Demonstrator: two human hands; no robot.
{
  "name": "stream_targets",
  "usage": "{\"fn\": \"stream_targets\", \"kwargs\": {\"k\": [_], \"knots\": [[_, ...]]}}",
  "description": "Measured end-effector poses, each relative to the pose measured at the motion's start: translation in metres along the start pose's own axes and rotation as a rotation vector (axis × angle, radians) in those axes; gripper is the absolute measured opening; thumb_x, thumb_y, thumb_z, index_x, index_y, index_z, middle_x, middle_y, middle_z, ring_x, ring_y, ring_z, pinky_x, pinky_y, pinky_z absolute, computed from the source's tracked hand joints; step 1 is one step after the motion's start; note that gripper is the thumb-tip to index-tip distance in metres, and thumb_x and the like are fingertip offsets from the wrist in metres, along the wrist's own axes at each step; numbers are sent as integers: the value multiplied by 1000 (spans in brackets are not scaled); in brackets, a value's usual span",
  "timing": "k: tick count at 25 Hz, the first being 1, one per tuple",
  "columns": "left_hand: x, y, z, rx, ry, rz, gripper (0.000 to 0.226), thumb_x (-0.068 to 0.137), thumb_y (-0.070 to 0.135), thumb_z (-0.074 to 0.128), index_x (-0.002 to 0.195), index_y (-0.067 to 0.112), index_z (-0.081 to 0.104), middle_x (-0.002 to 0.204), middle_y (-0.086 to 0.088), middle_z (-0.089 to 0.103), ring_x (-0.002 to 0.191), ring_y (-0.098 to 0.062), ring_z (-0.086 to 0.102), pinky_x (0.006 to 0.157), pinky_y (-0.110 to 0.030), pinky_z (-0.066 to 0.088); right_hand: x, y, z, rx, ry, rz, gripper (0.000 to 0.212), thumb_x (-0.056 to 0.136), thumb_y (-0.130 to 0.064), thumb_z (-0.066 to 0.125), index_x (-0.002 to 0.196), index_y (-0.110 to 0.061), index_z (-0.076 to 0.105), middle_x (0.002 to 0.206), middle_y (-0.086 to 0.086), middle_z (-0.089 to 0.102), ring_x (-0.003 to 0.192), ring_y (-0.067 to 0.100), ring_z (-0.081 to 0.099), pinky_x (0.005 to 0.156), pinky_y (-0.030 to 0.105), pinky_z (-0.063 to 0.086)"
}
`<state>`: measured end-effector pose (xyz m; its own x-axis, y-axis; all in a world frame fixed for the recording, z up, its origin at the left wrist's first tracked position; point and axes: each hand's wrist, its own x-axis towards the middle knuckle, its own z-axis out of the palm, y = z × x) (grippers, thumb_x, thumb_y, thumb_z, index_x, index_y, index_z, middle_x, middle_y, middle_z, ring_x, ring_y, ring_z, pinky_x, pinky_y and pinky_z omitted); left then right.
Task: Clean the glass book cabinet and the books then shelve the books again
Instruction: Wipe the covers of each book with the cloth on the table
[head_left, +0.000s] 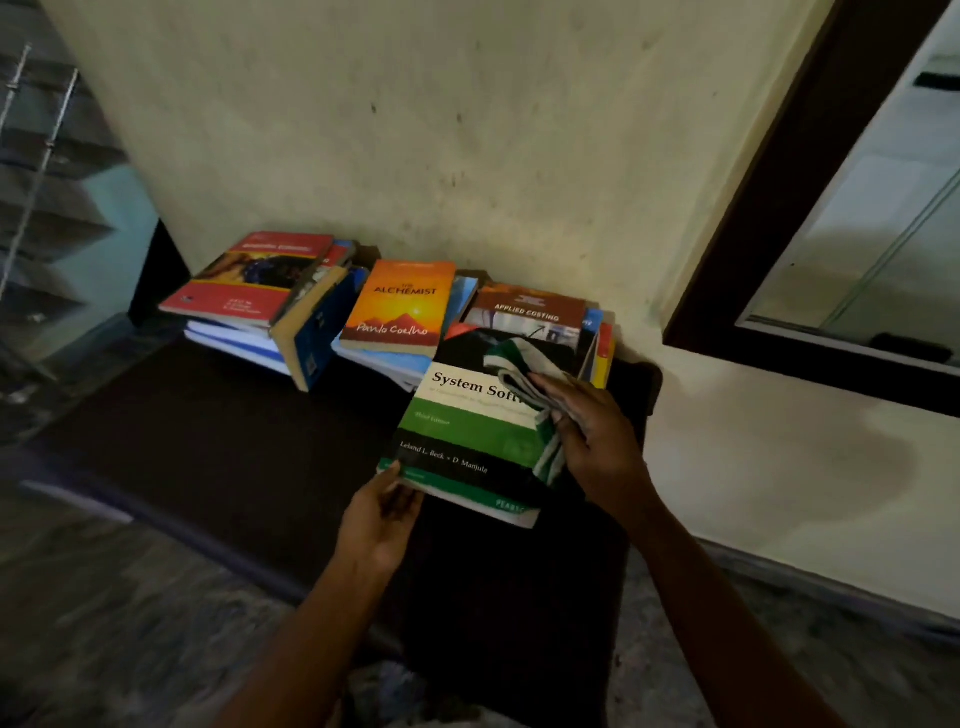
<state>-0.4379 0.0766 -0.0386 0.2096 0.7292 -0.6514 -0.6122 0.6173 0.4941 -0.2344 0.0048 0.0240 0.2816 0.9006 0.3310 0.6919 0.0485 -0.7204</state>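
The cloth (524, 374) covers the end of the title on the green book (467, 431). We grip the book's near corner with the left hand (382, 512); only the thumb shows, the fingers are hidden beneath. Our right hand (597, 436) clutches the bunched, green-and-white striped cloth against the glossy cover. The book slants from the rightmost pile (535, 312) out over a dark bench (208, 441). Flat paperback piles line a stained plaster wall (415, 130), their lower titles hidden. At right, a dark-framed glass pane (883, 234) is cut off.
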Motion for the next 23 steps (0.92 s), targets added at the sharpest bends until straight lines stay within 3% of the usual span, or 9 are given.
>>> {"fn": "stream_targets", "kwargs": {"k": [2,6,11,15,19,23], "knots": [[-5,6,-24,12,27,-18,14,92,6,50,78,6,55,57,-5,66,64,-16,65,55,-26,57,0,-5,11,15,-37,-30,45,90,-6,45,132,-20,51,138,4,48,128,14,36,105,28,28],[-19,0,-72,34,103,-37,14,93,6,47,82,8,56,59,-5,67,61,-17,67,49,-25,56,-2,-19,35,69,-133,-41,48,91,4,48,131,-21,52,135,-1,47,128,17,37,107,27,28],[-43,-5,-107,167,131,49,17,94,3,45,89,9,61,68,-2,71,73,-17,67,66,-29,55,-6,-30,65,54,-285,-89,45,95,-1,46,133,-25,50,140,2,45,131,16,35,107,22,27],[-54,-10,-128,139,158,59,15,94,5,46,93,5,61,74,-3,73,64,-11,70,70,-29,56,-3,-34,83,52,-327,-115,46,93,3,46,132,-21,52,134,4,49,122,12,37,92,-1,23],[-57,-14,-130,114,160,41,17,95,5,44,89,5,61,69,-2,72,61,-9,69,53,-19,55,16,-14,105,-30,-322,-118,48,91,4,47,131,-21,53,134,7,49,123,22,41,97,26,37],[-55,-12,-136,109,177,-7,15,94,6,46,92,6,61,70,-4,72,72,-17,67,64,-27,56,29,19,143,-172,-408,-84,49,91,0,47,134,-22,50,137,11,46,128,32,39,101,49,40]]}}
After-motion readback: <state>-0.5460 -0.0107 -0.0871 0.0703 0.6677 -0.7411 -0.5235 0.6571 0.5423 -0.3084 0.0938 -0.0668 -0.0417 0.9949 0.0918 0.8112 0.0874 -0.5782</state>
